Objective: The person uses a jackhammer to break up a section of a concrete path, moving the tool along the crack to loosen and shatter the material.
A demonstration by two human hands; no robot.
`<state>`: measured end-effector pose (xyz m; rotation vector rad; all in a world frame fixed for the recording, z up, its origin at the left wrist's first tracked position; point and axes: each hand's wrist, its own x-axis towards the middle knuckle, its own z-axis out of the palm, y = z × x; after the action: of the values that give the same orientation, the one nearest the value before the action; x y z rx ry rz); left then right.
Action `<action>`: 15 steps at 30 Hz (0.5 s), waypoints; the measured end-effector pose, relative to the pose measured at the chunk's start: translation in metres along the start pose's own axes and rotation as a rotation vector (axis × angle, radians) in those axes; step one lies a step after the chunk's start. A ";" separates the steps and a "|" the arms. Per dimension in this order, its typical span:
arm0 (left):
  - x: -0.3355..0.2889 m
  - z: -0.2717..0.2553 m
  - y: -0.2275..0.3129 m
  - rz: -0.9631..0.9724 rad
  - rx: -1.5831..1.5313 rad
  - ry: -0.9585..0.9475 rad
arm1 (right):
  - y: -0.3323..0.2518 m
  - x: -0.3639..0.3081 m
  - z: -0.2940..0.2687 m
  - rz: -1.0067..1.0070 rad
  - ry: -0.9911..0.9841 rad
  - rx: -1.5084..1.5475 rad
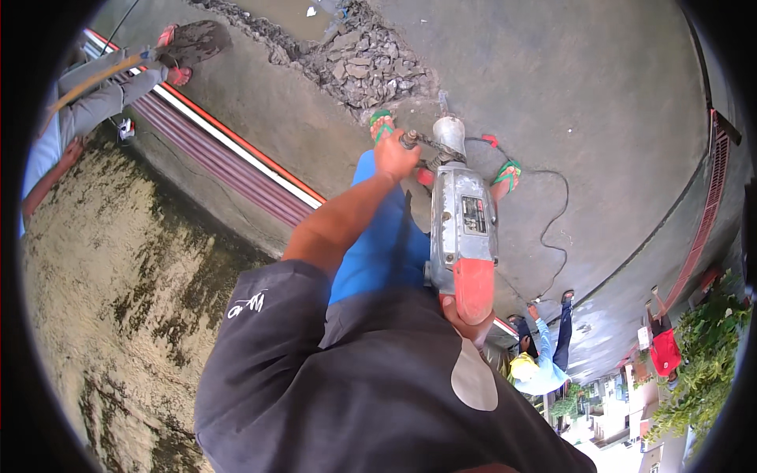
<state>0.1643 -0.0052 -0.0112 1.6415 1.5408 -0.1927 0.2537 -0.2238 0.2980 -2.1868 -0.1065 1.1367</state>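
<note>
A grey electric demolition hammer with a red rear cover stands between my legs, its nose pointing away from me. My left hand is closed round its dark side handle near the front. At the rear, my right hand wraps the back grip under the red cover; most of its fingers are hidden. The chisel bit reaches the concrete at the edge of a heap of broken concrete. My feet, in green-strapped sandals, are on both sides of the hammer.
A black power cord snakes over the concrete floor to the right. Long red and white pipes lie along the mossy wall. One person stands at the left; others, one in a yellow head covering, are at the lower right. Muddy water lies beyond the rubble.
</note>
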 end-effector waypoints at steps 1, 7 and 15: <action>0.004 0.000 -0.004 0.056 -0.004 0.056 | -0.002 0.002 0.002 0.008 0.000 0.005; 0.015 -0.007 -0.023 0.152 0.073 0.159 | 0.013 -0.003 0.012 -0.076 -0.055 -0.097; 0.010 0.007 0.030 0.031 0.044 -0.181 | 0.011 -0.003 0.009 0.063 0.004 0.083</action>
<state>0.1958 0.0017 -0.0074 1.6343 1.3820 -0.3508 0.2430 -0.2285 0.2897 -2.1319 0.0108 1.1507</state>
